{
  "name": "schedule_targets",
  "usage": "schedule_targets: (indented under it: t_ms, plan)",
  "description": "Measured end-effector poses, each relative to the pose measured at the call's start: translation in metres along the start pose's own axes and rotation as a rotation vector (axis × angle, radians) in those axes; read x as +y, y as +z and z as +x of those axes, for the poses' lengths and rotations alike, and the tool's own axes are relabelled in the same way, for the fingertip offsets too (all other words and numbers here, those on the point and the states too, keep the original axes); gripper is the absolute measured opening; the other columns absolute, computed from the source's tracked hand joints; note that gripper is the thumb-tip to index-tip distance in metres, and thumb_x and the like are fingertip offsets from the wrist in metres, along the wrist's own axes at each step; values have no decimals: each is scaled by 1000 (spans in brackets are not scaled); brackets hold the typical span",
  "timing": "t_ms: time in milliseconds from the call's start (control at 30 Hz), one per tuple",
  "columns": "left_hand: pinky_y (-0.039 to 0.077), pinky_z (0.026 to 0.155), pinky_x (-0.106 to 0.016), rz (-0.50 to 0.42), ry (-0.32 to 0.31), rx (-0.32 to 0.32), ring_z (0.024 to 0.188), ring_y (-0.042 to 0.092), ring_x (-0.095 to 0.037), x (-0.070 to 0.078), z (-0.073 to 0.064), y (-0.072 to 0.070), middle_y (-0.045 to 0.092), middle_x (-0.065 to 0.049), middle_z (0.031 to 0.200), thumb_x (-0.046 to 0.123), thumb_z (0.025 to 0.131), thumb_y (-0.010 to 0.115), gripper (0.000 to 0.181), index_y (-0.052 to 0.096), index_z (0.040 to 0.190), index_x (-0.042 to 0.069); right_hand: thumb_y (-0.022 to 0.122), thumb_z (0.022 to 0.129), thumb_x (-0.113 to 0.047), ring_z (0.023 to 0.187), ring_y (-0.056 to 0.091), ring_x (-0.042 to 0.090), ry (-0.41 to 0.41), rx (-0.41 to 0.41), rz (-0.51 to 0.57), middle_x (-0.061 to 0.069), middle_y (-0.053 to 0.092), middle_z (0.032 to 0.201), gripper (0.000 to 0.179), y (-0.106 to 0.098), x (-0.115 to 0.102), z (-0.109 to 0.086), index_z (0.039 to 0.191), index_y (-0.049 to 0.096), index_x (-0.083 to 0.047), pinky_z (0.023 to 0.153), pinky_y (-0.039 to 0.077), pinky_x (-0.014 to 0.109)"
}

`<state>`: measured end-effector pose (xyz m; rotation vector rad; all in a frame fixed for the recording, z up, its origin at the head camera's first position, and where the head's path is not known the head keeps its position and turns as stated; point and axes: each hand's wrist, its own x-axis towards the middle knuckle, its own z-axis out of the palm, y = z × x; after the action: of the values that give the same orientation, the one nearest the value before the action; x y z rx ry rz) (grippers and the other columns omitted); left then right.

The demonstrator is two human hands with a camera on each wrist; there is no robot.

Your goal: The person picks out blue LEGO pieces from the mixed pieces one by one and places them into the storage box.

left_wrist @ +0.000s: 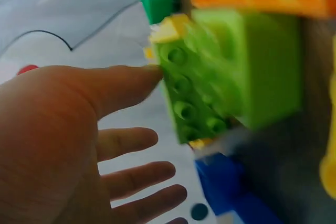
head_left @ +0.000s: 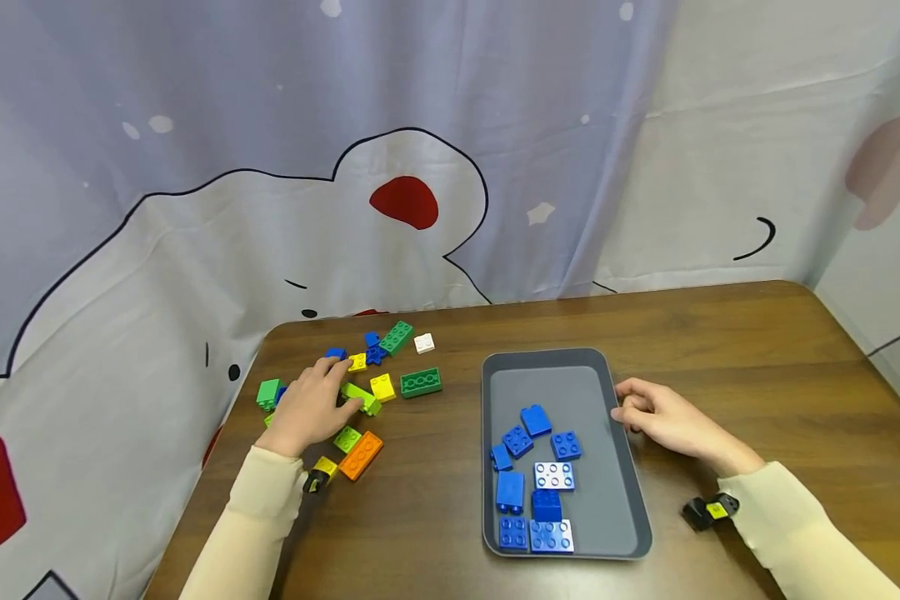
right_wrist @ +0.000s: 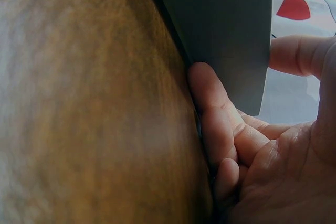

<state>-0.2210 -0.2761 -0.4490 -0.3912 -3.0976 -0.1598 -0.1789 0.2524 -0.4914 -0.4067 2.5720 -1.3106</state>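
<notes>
Above the loose bricks on the left, my left hand (head_left: 311, 408) reaches palm down with spread fingers and holds nothing. Its thumb is nearest a long lime-green brick (head_left: 362, 398). In the left wrist view, the thumb tip seems to meet that lime-green brick's (left_wrist: 184, 98) edge; firm contact is unclear. A yellow brick (head_left: 357, 362) and a blue brick (head_left: 336, 354) lie by the fingertips. My right hand (head_left: 663, 418) holds the right rim of a grey tray (head_left: 621, 500). In the right wrist view, curled fingers (right_wrist: 212, 95) lie against the tray's outer wall, thumb at its edge.
Several blue bricks (head_left: 510, 492) lie inside the tray, mostly left and near. Around the left hand are an orange brick (head_left: 361, 456), dark green brick (head_left: 421, 382), white brick (head_left: 423, 342) and others. Behind the wooden table (head_left: 435, 533) hangs a patterned curtain (head_left: 540, 150).
</notes>
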Motion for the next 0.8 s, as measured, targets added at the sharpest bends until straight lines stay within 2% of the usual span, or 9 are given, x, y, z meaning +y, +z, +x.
schedule_targets:
  t_ms: [200,467,667,800]
  plan:
    - [48,104,-66,-19,-4,4,129,56,-50,-16,3,6,51,-28,149,24,97,67,57,53,149,4,65,99,-20,64,51,6,-9,-2,17,-3,54,69,39,0,-3,-1,128,57,6,61,39,24]
    - [53,99,-62,5,-31,-49,121,62,-46,-30,4,14,58,-26,141,20,93,74,54,59,143,5,65,99,-19,63,49,5,-11,-5,31,-5,53,69,38,0,-4,-1,127,58,6,59,39,24]
    - [57,93,-60,-11,-2,11,108,69,-43,-39,5,19,65,-25,127,12,91,76,41,68,130,5,65,99,-20,62,50,6,-1,0,9,-3,53,69,37,0,-1,-1,125,59,5,60,39,24]
    - [58,90,-60,-51,-4,47,102,70,-43,-41,4,16,66,-25,121,9,91,76,35,70,126,3,65,99,-21,64,50,7,3,2,3,-1,55,69,39,0,-2,-1,127,58,5,60,39,24]
